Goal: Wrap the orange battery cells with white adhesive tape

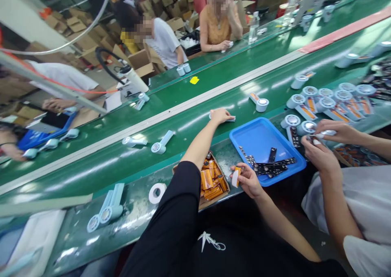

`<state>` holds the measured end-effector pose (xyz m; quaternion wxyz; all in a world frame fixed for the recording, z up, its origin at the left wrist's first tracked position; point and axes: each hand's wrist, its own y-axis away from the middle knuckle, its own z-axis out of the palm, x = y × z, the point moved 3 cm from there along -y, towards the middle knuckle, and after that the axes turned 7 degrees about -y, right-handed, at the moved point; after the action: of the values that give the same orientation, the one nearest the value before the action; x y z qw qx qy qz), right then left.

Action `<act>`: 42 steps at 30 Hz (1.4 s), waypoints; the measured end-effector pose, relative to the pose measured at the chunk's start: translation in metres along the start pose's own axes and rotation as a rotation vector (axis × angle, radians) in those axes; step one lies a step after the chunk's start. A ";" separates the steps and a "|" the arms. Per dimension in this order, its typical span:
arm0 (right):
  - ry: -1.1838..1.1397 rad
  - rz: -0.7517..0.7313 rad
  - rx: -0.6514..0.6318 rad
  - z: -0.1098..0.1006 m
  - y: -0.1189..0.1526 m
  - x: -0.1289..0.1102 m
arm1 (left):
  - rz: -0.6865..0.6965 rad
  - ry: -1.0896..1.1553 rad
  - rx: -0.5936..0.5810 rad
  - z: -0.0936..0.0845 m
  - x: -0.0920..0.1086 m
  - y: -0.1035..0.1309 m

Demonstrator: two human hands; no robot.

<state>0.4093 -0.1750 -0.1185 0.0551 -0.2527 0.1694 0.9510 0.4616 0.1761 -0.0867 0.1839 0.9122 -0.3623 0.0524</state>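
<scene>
My left hand (220, 116) reaches out over the green conveyor belt (192, 132), its fingers closed on a pale blue handheld fan that it mostly covers. Close to my body, my right hand (251, 182) pinches an orange battery (237, 172) with a white strip (235, 178) on it. Between my arms, a cardboard box (226, 189) holds several orange batteries. Beside my right hand is a blue tray (258, 132) with several black circuit boards (271, 168). A white tape roll (157, 193) lies left of my left arm.
Two pale blue fans (111, 212) lie at the left on the near ledge. More fans (161, 143) rest on the belt. At the right, a co-worker's hands (326, 146) work beside a cluster of fans (325, 102). Other people sit across the belt.
</scene>
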 end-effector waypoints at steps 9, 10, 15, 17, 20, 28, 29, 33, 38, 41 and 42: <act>0.076 0.060 0.047 -0.004 0.002 -0.006 | -0.083 -0.028 -0.037 -0.006 0.038 -0.021; 0.079 0.062 0.048 -0.005 0.003 -0.006 | -0.035 -0.020 -0.004 -0.006 0.036 -0.012; 0.086 0.063 0.012 -0.017 0.003 -0.002 | 0.030 -0.008 0.348 -0.014 -0.052 0.101; 0.091 0.042 0.019 -0.019 0.002 -0.001 | -0.237 -0.149 0.418 -0.019 -0.117 0.163; 0.147 0.027 0.036 -0.014 0.004 -0.006 | -0.467 -0.302 0.227 -0.018 -0.196 0.235; 0.536 -0.235 -0.172 0.102 -0.022 -0.041 | -0.215 -0.190 -0.013 -0.005 -0.248 0.247; 0.609 -0.270 -0.206 0.124 -0.040 -0.037 | -0.203 -0.169 -0.025 -0.007 -0.250 0.243; 0.916 -0.381 -0.428 0.200 -0.138 0.005 | -0.150 -0.053 -0.031 -0.021 -0.263 0.236; 1.659 -0.347 -0.571 0.226 -0.237 0.067 | -0.154 0.036 0.071 -0.024 -0.266 0.243; 1.888 -0.271 -0.690 0.218 -0.256 0.083 | -0.190 0.052 0.094 -0.017 -0.261 0.242; 1.923 -0.258 -0.717 0.215 -0.259 0.085 | -0.203 0.054 0.099 -0.015 -0.259 0.241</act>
<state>0.2859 0.1441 -0.0620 -0.0806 -0.9236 -0.1799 0.3287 0.1088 0.1865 -0.0606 0.1526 0.9505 -0.2599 0.0757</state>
